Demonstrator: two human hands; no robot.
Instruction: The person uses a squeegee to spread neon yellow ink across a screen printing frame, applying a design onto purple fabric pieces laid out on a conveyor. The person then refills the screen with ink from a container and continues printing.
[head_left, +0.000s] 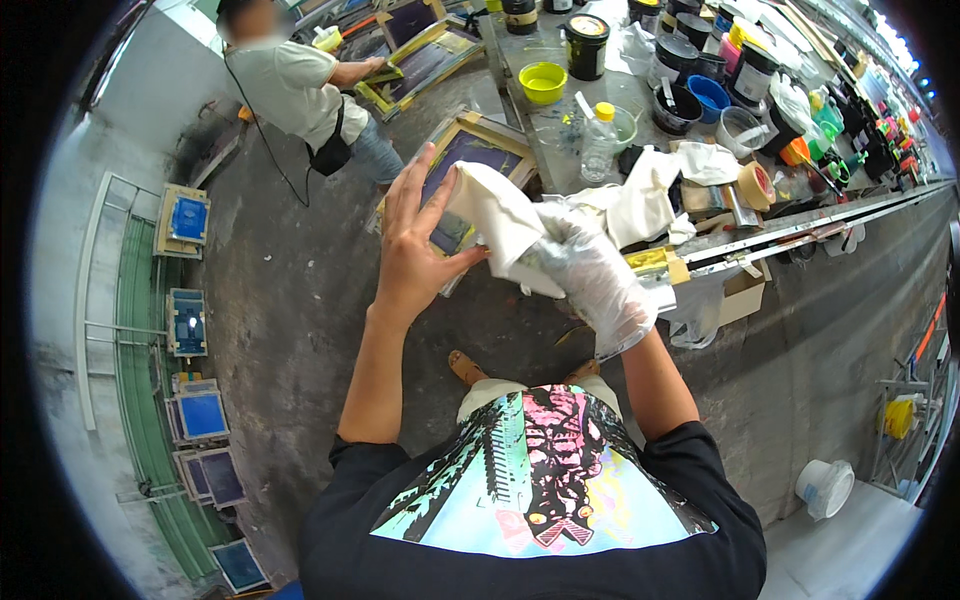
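Note:
My left hand (pixel 412 238) is bare and raised, its fingers stretched and spread. Its index finger and thumb come up against the edge of a white cloth (pixel 497 215). A thin clear plastic glove (pixel 612 300) covers my right hand (pixel 590 265), which is closed around the right part of that cloth. The gloved fingers are partly hidden by the cloth and the crinkled plastic. Behind the cloth, a wooden-framed printing screen (pixel 485 140) leans by the bench.
The bench (pixel 555 150) carries a clear bottle with a yellow cap (pixel 600 140), a yellow bowl (pixel 542 83), a tape roll (pixel 755 186) and several ink tubs. Another person (pixel 310 90) handles a screen at the far left. Several frames (pixel 203 413) line the left wall. A white bucket (pixel 826 488) lies at right.

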